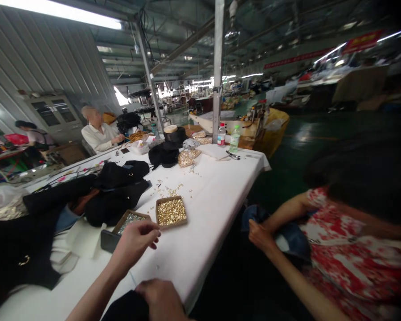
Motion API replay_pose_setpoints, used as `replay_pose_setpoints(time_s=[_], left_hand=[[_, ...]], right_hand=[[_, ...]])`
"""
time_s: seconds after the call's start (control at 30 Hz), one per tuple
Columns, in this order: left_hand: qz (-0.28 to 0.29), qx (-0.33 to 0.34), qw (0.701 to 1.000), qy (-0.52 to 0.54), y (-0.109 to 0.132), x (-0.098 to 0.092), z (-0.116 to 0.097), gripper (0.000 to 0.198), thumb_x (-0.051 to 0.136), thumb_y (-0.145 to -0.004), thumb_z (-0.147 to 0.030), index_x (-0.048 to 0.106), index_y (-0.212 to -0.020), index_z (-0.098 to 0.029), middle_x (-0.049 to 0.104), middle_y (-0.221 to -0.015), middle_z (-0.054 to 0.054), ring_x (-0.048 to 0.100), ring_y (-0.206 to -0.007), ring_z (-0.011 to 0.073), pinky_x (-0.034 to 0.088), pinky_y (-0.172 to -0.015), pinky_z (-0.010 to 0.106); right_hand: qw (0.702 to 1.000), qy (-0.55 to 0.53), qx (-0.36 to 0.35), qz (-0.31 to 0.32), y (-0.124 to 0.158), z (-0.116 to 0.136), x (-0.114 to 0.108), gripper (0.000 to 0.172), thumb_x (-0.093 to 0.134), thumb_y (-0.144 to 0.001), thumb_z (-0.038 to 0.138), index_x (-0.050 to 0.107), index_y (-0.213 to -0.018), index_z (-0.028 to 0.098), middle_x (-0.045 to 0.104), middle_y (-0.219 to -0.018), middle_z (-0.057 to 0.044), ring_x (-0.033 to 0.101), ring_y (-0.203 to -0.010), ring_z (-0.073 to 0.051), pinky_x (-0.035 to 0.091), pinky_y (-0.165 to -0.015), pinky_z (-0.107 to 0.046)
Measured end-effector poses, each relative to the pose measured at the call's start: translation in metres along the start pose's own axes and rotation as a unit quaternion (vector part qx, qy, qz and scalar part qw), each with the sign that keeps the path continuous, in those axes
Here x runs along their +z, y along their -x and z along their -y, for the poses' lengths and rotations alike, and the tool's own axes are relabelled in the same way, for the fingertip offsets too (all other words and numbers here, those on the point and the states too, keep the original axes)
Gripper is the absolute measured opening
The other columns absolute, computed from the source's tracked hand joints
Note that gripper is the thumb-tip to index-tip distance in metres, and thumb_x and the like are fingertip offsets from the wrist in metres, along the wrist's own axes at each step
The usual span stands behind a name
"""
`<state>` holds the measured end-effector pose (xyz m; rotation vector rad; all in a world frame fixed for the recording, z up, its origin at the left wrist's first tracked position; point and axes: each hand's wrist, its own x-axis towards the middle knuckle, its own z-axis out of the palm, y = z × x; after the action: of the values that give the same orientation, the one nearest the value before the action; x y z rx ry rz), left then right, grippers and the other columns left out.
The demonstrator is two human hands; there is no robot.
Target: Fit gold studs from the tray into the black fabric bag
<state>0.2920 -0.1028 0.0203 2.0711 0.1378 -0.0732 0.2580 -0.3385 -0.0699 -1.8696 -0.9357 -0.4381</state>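
My left hand [137, 243] hovers over the white table just in front of a small cardboard box of gold-coloured metal rings [171, 211]. Its thumb and fingertips are pinched together; anything between them is too small to make out. Behind that hand, a second box of silver-coloured metal pieces [132, 219] is partly covered. Low at the table's near edge, my right hand [163, 298] is closed on a piece of black cloth [128, 307], whose full shape lies out of view. A dark flat object [109, 241] rests beside the silver pieces.
Black hats [115, 200] and dark cloth pile up on the left. Loose gold pieces [172, 191], filled bags [187, 157], bottles [234, 138] and scissors [233, 155] lie farther back. A co-worker [347, 240] sits close on the right, holding blue denim; another person [100, 133] sits across.
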Motion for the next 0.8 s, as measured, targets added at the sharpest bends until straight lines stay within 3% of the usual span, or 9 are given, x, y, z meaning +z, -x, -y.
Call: replay_pose_setpoints(time_s=[0.1,0.2,0.3,0.4,0.5,0.63,0.8], left_hand=[[0.002,-0.072,0.992,0.102,0.061,-0.029,0.019,0.058,0.094,-0.083,-0.059,0.086,-0.116,-0.011,0.087,-0.103,0.015,0.081,-0.088,0.0257,0.067,-0.083,0.037],[-0.03,-0.131,0.978,0.163,0.116,-0.044,0.042,0.071,0.103,-0.078,-0.061,0.084,-0.124,-0.011,0.088,-0.109,0.017,0.082,-0.093,0.0261,0.066,-0.089,0.038],[-0.028,-0.163,0.969,0.184,0.159,-0.033,0.06,0.072,0.104,-0.074,-0.063,0.084,-0.121,-0.012,0.089,-0.101,0.015,0.083,-0.088,0.0277,0.066,-0.085,0.039],[-0.003,-0.151,0.975,0.163,0.191,-0.007,0.067,0.054,0.101,-0.078,-0.06,0.09,-0.106,-0.014,0.089,-0.098,0.013,0.082,-0.088,0.0281,0.064,-0.083,0.037],[-0.013,-0.133,0.981,0.14,0.218,0.012,0.064,0.038,0.093,-0.087,-0.053,0.094,-0.104,-0.019,0.09,-0.103,0.01,0.083,-0.095,0.0283,0.063,-0.087,0.035],[-0.03,-0.135,0.977,0.163,0.243,0.02,0.057,0.03,0.092,-0.09,-0.049,0.096,-0.104,-0.023,0.091,-0.102,0.007,0.084,-0.097,0.0283,0.062,-0.087,0.033],[-0.033,-0.1,0.982,0.155,0.258,0.019,0.051,0.022,0.088,-0.095,-0.045,0.096,-0.105,-0.027,0.091,-0.103,0.004,0.085,-0.097,0.0271,0.063,-0.087,0.031]], right_hand=[[0.994,-0.084,-0.03,0.059,0.015,0.037,0.058,0.017,0.074,-0.103,0.042,0.077,-0.106,0.026,0.081,-0.093,-0.002,0.076,-0.081,-0.022,0.06,-0.07,-0.03],[0.978,-0.18,-0.083,0.064,0.029,0.053,0.076,0.032,0.052,-0.115,0.044,0.073,-0.111,0.021,0.08,-0.092,-0.006,0.074,-0.079,-0.023,0.058,-0.073,-0.035],[0.968,-0.221,-0.102,0.068,0.04,0.057,0.065,0.037,0.044,-0.122,0.045,0.071,-0.119,0.02,0.08,-0.1,-0.007,0.075,-0.087,-0.023,0.056,-0.079,-0.038],[0.97,-0.217,-0.101,0.042,0.051,0.061,0.05,0.034,0.044,-0.123,0.042,0.071,-0.12,0.02,0.079,-0.103,-0.008,0.074,-0.092,-0.023,0.055,-0.082,-0.039],[0.975,-0.202,-0.092,0.032,0.065,0.069,0.043,0.028,0.05,-0.122,0.035,0.072,-0.124,0.019,0.078,-0.107,-0.009,0.074,-0.097,-0.023,0.056,-0.086,-0.04],[0.976,-0.195,-0.087,0.04,0.08,0.081,0.039,0.027,0.05,-0.121,0.03,0.073,-0.129,0.019,0.079,-0.112,-0.01,0.075,-0.102,-0.024,0.056,-0.09,-0.043],[0.977,-0.183,-0.103,0.04,0.08,0.096,0.028,0.027,0.047,-0.122,0.026,0.073,-0.128,0.02,0.08,-0.111,-0.009,0.077,-0.101,-0.024,0.057,-0.089,-0.043]])
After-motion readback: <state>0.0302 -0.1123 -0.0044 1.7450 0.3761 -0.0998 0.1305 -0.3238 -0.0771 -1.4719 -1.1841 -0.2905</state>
